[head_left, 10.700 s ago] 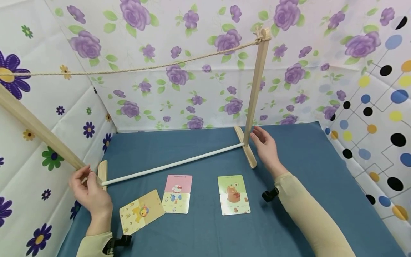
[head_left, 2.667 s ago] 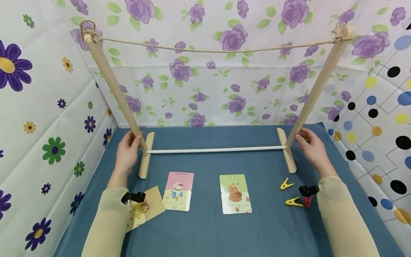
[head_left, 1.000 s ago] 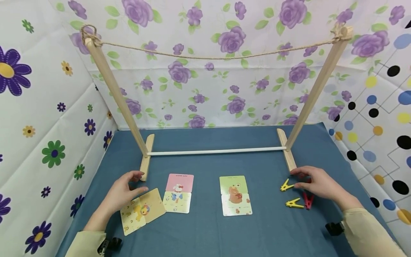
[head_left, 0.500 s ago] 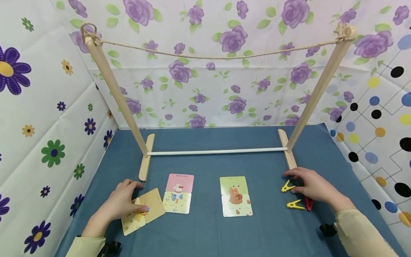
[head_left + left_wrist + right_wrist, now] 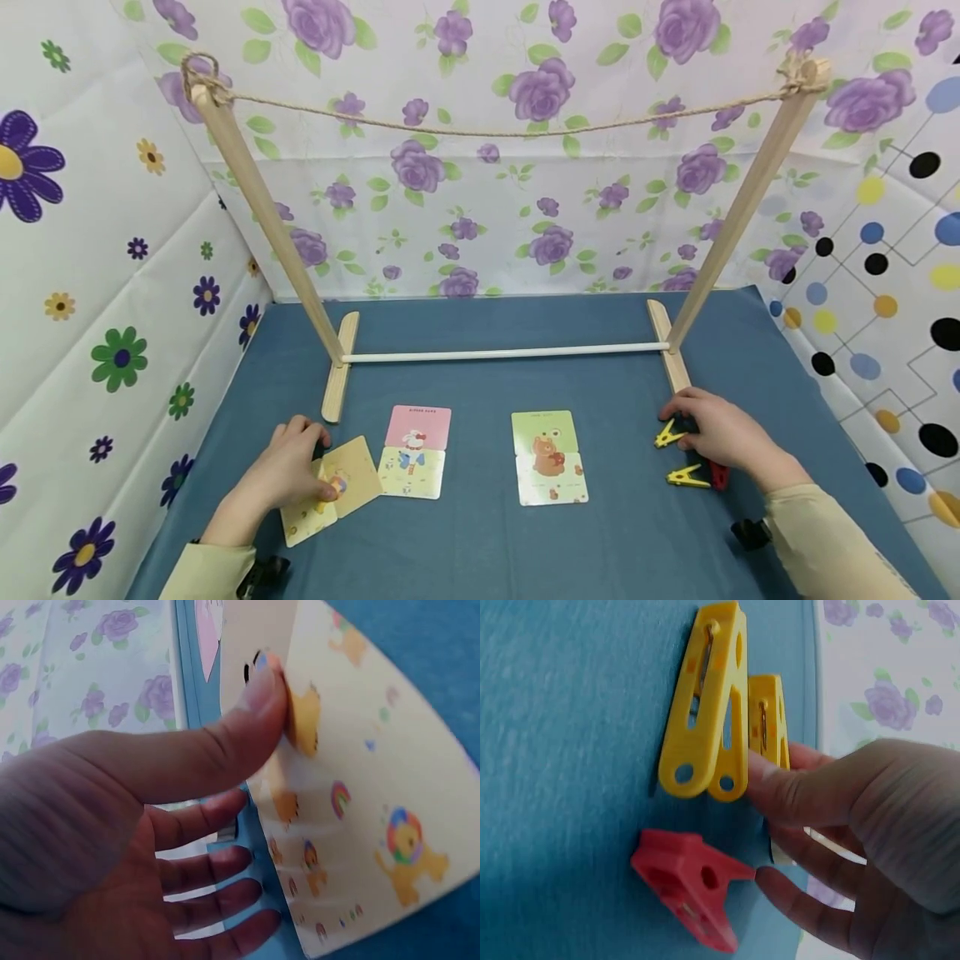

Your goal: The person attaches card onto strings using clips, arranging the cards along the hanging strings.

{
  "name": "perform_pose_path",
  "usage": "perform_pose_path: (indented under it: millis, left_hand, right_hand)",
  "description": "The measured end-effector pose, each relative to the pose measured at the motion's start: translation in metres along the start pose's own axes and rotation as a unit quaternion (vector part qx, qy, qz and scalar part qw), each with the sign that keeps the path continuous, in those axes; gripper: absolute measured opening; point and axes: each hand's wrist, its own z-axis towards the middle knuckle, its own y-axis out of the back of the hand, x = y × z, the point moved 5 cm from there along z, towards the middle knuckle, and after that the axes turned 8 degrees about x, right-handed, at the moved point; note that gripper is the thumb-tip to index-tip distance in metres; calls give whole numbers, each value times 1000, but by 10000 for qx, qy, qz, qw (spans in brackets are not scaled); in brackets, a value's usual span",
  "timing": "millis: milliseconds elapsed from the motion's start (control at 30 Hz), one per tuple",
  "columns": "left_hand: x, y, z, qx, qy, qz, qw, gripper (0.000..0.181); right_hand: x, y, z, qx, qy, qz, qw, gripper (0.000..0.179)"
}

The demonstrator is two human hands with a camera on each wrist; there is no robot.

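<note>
My left hand (image 5: 281,467) is over the yellow lion card (image 5: 360,479) at the table's left. In the left wrist view its thumb lies over the card's face, and the extended fingers (image 5: 225,862) are along one edge. At the right, my right hand (image 5: 723,429) pinches the farther yellow clothespin (image 5: 765,712) between thumb and index finger; its end by the fingertips is partly hidden. Nearer lies a second yellow clothespin (image 5: 694,712), with a red clothespin (image 5: 694,889) close to the lower fingers. The pink card (image 5: 414,454) and the green bear card (image 5: 550,458) lie flat mid-table.
Behind the cards stands a wooden frame with a left post (image 5: 262,212), a right post (image 5: 750,200) and a white rod (image 5: 502,353) low between them. A sagging rope (image 5: 510,133) joins the post tops. Patterned cloth walls (image 5: 480,225) enclose the blue-covered table (image 5: 487,550).
Both hands let go of the frame posts, which earlier moved to the middle. The left hand came down to the lion card; the right hand closed in on the farther yellow clothespin.
</note>
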Motion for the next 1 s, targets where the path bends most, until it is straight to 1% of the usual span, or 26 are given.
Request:
perform_pose_path:
  millis: [167,367,467,600,733,833,1000]
  left_hand:
    - [-5,3,1,-12,41,17,10000,58]
    - [-9,4,6,-51,116,160,9998,56]
    - [-10,3,10,-46,198,115,9997,59]
    - [-11,2,13,57,356,-60,9993,67]
    - [-11,1,15,149,470,-111,9987,68]
    - [-12,1,15,172,465,-92,9987,68]
    - [-12,1,15,133,366,-93,9992,69]
  right_hand:
    - [7,1,3,50,-189,-225,9996,41]
    - [10,0,3,5,-263,-358,9990,40]
    - [10,1,4,-54,-293,-394,9988,39]
    - [10,1,4,-103,-324,-406,9986,39]
    - [10,2,4,-82,-382,-371,9985,38]
    - [9,1,5,-47,-413,-354,9985,38]
    - [9,1,5,-9,-439,-357,9984,37]
